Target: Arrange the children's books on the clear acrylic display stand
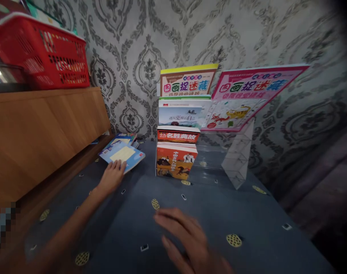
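Left hand (112, 177) touches blue book (130, 154), near edge; right hand (189, 238) apart from rack (238, 158).

One of the hands (187, 239) (the right) blurred, red basket (66, 62) cut off, rear books (187, 82) partly hidden

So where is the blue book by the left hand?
In the head view, the blue book lies at left by other books, between the wooden cabinet and the orange book, with the left hand at its near edge.
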Available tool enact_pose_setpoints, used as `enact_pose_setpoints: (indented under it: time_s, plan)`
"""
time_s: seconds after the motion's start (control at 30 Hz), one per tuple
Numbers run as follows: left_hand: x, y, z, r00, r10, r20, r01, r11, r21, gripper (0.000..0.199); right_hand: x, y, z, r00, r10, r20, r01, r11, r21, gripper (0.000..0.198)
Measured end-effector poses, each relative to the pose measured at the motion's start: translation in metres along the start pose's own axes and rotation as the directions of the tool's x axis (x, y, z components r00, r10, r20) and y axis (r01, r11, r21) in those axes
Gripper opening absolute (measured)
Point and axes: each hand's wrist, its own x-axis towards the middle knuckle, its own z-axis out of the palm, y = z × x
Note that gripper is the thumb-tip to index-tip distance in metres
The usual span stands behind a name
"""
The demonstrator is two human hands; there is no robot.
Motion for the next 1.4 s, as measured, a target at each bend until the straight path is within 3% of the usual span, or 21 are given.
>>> enact_pose_setpoints:
  time_s: [0.1,0.23,0.33,0.47,0.57,0.67,0.77,0.87,1.0,1.13,1.27,1.4]
  plan:
    - [-0.033,0.034,-0.012,0.997,0.077,0.005,-0.077,0.996,0.054,0.045,0.028,0.014,0.016,0.993,0.106,0.058,-0.113,0.985,0.131,0.035]
    - [-0.064,0.094,-0.035,0.984,0.168,0.064,-0.172,0.984,0.056,0.043,0.027,0.028,0.043,0.963,0.259,0.070,-0.268,0.937,0.224,0.035]
    - [-0.076,0.140,-0.056,0.951,0.289,0.113,-0.286,0.957,-0.038,0.033,0.017,0.037,0.047,0.955,0.288,0.074,-0.297,0.920,0.254,0.035]
    - [-0.090,0.191,-0.082,0.885,0.457,0.086,-0.420,0.865,-0.276,0.021,0.012,0.043,0.036,0.944,0.303,0.133,-0.329,0.899,0.288,0.035]
    - [-0.101,0.211,-0.091,0.840,0.543,-0.002,-0.493,0.760,-0.423,0.033,0.012,0.050,0.032,0.921,0.316,0.228,-0.377,0.872,0.311,0.034]
    - [-0.106,0.211,-0.086,0.831,0.551,-0.075,-0.518,0.717,-0.466,0.046,0.005,0.061,0.037,0.907,0.332,0.259,-0.404,0.861,0.310,0.035]
    - [-0.096,0.196,-0.066,0.851,0.523,-0.043,-0.482,0.748,-0.456,0.037,-0.007,0.074,0.049,0.908,0.395,0.139,-0.419,0.870,0.262,0.038]
    - [-0.077,0.172,-0.042,0.908,0.418,0.037,-0.361,0.823,-0.438,0.044,-0.016,0.079,0.060,0.922,0.385,0.044,-0.387,0.910,0.149,0.040]
    - [-0.060,0.137,-0.020,0.971,0.208,0.117,-0.147,0.908,-0.393,0.050,-0.018,0.076,0.067,0.939,0.317,0.131,-0.298,0.943,-0.148,0.045]
    - [-0.061,0.120,-0.010,0.978,0.145,0.151,-0.079,0.924,-0.375,0.053,-0.019,0.077,0.064,0.905,0.365,0.217,-0.256,0.877,-0.407,0.055]
    - [-0.064,0.120,-0.008,0.976,0.134,0.174,-0.060,0.925,-0.374,0.055,-0.030,0.089,0.049,0.853,0.492,0.176,-0.336,0.775,-0.536,0.070]
    - [-0.064,0.123,-0.008,0.979,0.125,0.158,-0.053,0.918,-0.394,0.054,-0.051,0.099,0.031,0.821,0.558,0.122,-0.394,0.707,-0.587,0.072]
